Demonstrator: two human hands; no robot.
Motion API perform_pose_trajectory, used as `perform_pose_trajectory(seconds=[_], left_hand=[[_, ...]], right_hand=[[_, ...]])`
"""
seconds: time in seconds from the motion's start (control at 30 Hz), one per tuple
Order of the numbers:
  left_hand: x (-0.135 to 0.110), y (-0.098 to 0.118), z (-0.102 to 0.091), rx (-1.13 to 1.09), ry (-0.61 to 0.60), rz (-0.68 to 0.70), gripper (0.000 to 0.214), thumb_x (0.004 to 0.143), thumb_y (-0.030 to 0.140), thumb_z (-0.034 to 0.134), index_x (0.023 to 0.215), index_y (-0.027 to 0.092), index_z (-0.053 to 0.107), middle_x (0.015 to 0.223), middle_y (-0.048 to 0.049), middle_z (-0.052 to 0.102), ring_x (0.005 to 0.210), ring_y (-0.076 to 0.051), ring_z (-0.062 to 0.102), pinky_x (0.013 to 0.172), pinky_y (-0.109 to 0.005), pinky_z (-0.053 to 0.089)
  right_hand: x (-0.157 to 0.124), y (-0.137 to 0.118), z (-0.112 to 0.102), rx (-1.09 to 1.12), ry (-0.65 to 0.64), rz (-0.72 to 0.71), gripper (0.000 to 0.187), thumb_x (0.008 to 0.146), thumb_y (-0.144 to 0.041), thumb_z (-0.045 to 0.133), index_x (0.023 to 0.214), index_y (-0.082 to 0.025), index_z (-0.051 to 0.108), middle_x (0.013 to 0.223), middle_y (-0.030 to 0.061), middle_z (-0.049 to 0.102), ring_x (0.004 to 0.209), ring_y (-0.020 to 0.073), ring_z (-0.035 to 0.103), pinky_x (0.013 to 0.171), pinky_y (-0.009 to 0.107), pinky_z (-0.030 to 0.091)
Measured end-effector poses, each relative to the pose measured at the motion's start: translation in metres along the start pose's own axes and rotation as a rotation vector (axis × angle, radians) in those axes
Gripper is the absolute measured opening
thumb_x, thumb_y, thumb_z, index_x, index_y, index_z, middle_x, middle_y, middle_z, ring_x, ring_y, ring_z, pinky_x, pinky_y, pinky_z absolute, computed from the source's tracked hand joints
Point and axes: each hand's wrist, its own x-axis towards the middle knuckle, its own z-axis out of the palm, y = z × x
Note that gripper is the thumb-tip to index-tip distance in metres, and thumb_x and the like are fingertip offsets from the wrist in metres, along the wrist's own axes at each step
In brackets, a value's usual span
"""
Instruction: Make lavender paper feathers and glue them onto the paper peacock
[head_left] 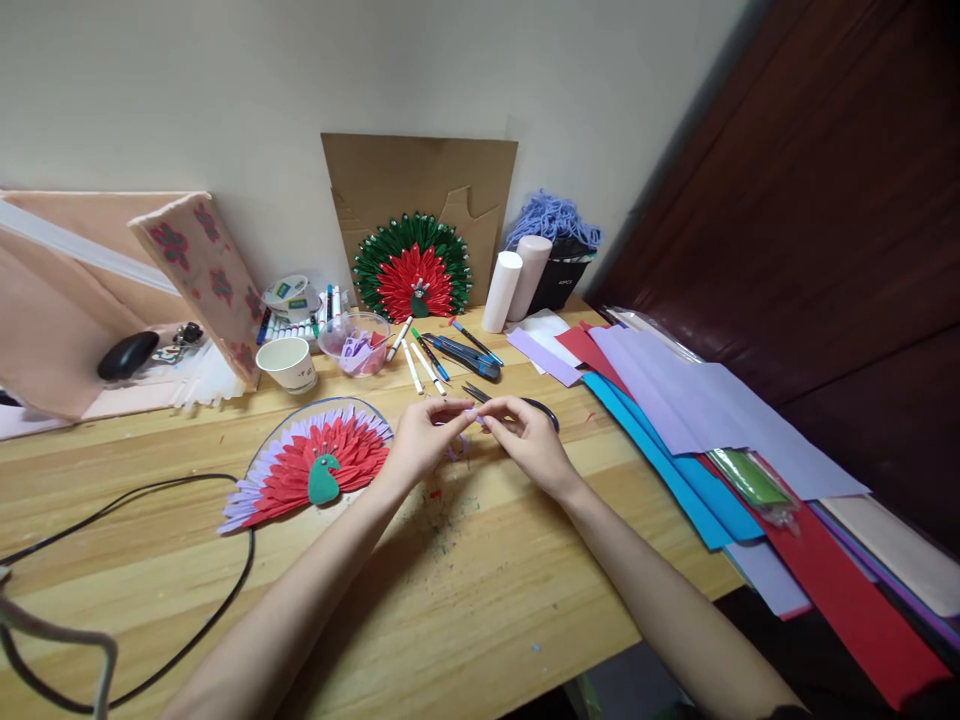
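Observation:
Over the middle of the wooden table (480, 620), my left hand (421, 438) and my right hand (529, 442) meet fingertip to fingertip. Both pinch a small purple paper strip (475, 415), mostly hidden by the fingers. Thin purple scraps (456, 450) show just below them. Beside my left hand lies a fan-shaped peacock craft (324, 480) with red and lilac petals and a green body. Black scissors (552, 412) lie behind my right hand, which partly covers them. Small coloured bits are scattered on the tabletop under my hands.
A clear bowl (363, 338) of purple and red pieces, a paper cup (289, 365), markers (430, 355) and a utility knife (465, 357) stand or lie behind. A green-and-red peacock (412, 270) leans on cardboard (420, 170). Coloured sheets (675, 400) pile rightward; a black cable (251, 560) loops left.

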Motion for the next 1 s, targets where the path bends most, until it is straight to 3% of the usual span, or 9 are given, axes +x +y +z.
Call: perform_pose_trajectory(seconds=[0.13, 0.3, 0.47, 0.8, 1.0], left_hand=[[-0.0005, 0.0020, -0.0027, 0.052, -0.042, 0.026, 0.017, 0.071, 0.021, 0.066, 0.086, 0.012, 0.069, 0.081, -0.0076, 0.072, 0.069, -0.016, 0.067, 0.057, -0.024, 0.053], [-0.0021, 0.0041, -0.0032, 0.066, -0.063, 0.014, 0.015, 0.070, 0.015, 0.066, 0.084, 0.011, 0.069, 0.081, -0.0082, 0.072, 0.068, -0.016, 0.066, 0.058, -0.024, 0.053], [-0.0029, 0.0045, -0.0014, 0.118, -0.013, 0.058, 0.014, 0.070, 0.017, 0.067, 0.081, 0.011, 0.070, 0.078, -0.0079, 0.073, 0.068, -0.017, 0.067, 0.060, -0.024, 0.053], [-0.0046, -0.0012, 0.0017, 0.158, -0.002, 0.130, 0.018, 0.072, 0.027, 0.065, 0.082, 0.013, 0.072, 0.079, -0.0093, 0.072, 0.068, -0.018, 0.066, 0.063, -0.025, 0.051], [-0.0051, -0.0032, 0.0042, 0.061, 0.007, 0.085, 0.019, 0.068, 0.027, 0.068, 0.080, 0.013, 0.072, 0.075, -0.0087, 0.072, 0.065, -0.017, 0.066, 0.059, -0.025, 0.051]], right_hand=[[0.0003, -0.0016, -0.0041, -0.059, -0.054, -0.044, 0.011, 0.084, -0.023, 0.053, 0.090, -0.020, 0.061, 0.093, 0.0037, 0.063, 0.085, 0.0149, 0.062, 0.079, 0.028, 0.050], [0.0004, 0.0025, -0.0036, -0.017, -0.029, -0.025, 0.011, 0.082, -0.027, 0.056, 0.088, -0.019, 0.062, 0.090, 0.0038, 0.063, 0.083, 0.0156, 0.063, 0.077, 0.029, 0.051], [0.0005, 0.0033, -0.0020, 0.012, 0.020, -0.001, 0.018, 0.075, -0.032, 0.066, 0.085, -0.018, 0.064, 0.088, 0.0054, 0.066, 0.083, 0.0175, 0.064, 0.077, 0.030, 0.052], [-0.0006, 0.0016, -0.0014, -0.064, 0.080, -0.060, 0.015, 0.077, -0.032, 0.062, 0.082, -0.018, 0.062, 0.083, 0.0040, 0.064, 0.077, 0.0160, 0.062, 0.072, 0.028, 0.052], [-0.0003, 0.0032, -0.0008, 0.004, 0.104, -0.022, 0.017, 0.073, -0.032, 0.066, 0.078, -0.017, 0.062, 0.078, 0.0039, 0.065, 0.074, 0.0160, 0.062, 0.070, 0.028, 0.053]])
